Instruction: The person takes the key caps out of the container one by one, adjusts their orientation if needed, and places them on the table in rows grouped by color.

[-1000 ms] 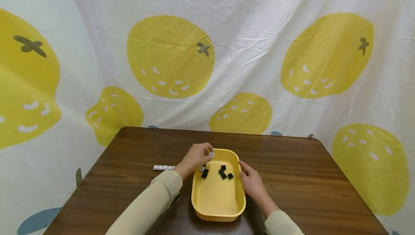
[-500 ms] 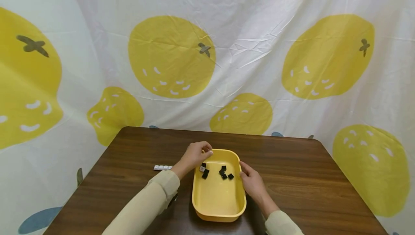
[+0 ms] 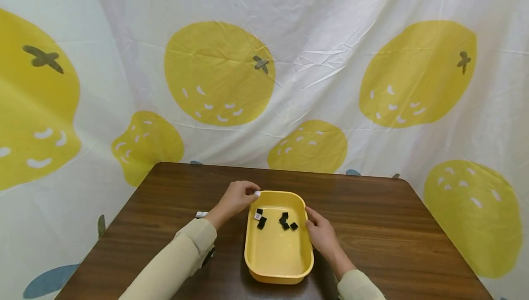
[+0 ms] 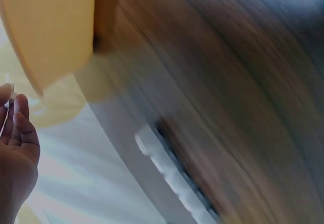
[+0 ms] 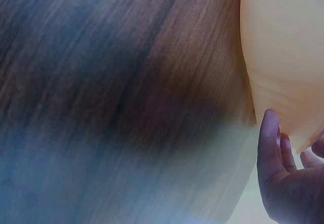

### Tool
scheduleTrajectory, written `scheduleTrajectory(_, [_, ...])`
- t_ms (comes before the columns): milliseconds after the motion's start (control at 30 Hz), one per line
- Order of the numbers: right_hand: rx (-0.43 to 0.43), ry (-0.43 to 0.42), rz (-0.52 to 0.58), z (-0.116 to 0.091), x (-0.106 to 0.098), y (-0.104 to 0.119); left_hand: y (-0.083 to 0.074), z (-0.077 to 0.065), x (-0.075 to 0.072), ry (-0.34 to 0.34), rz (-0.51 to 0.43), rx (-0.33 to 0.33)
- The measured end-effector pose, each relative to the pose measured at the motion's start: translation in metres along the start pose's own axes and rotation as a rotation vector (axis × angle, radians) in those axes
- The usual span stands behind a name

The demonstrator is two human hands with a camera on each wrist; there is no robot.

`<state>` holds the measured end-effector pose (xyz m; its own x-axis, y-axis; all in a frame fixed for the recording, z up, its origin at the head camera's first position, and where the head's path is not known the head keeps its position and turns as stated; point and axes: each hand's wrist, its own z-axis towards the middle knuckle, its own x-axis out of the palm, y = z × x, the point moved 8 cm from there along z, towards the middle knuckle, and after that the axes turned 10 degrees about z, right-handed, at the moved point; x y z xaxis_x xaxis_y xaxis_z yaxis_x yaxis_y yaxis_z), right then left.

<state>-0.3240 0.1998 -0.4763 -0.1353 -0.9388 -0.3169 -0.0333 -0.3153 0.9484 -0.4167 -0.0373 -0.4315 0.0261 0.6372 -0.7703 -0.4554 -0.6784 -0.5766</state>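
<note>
I get a bright, fairly sharp head view, glare streaking the creased curtain [image 3: 320, 59] beyond the far edge of the bench [image 3: 392, 226]. Both my wrist views are dimmer and soft, wood grain blurred under bluish haze.

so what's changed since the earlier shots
The left hand, pinching a white keycap, has moved left to the far left corner of the yellow tray, and its sleeved forearm now hides more of the row of white keycaps. Nothing was visibly taken hold of or let go. The right hand stays at the tray's right side; the black keycaps and loose white keycap inside lie as before.
</note>
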Motion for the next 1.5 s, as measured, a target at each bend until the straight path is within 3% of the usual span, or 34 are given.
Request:
scheduleTrajectory(167, [0.002, 0.002, 0.002, 0.0, 0.001, 0.0, 0.024, -0.009, -0.019, -0.039, -0.023, -0.062])
scheduleTrajectory(433, [0.002, -0.001, 0.0, 0.0, -0.001, 0.001, 0.074, -0.028, -0.059, -0.128, 0.053, -0.093])
scheduleTrajectory(733, [0.002, -0.005, -0.001, 0.0, 0.001, -0.001, 0.129, -0.062, -0.091, -0.078, 0.147, -0.165])
scheduleTrajectory(1033, [0.003, -0.001, 0.015, 0.0, 0.002, 0.0, 0.153, -0.085, -0.091, 0.06, 0.255, -0.152])
scheduleTrajectory(1233, [-0.004, -0.001, 0.014, 0.0, 0.001, 0.001, 0.154, -0.086, -0.082, 0.115, 0.272, -0.096])
scheduleTrajectory(1500, [-0.002, 0.002, 0.009, -0.001, 0.001, 0.003, 0.152, -0.084, -0.073, 0.148, 0.278, -0.082])
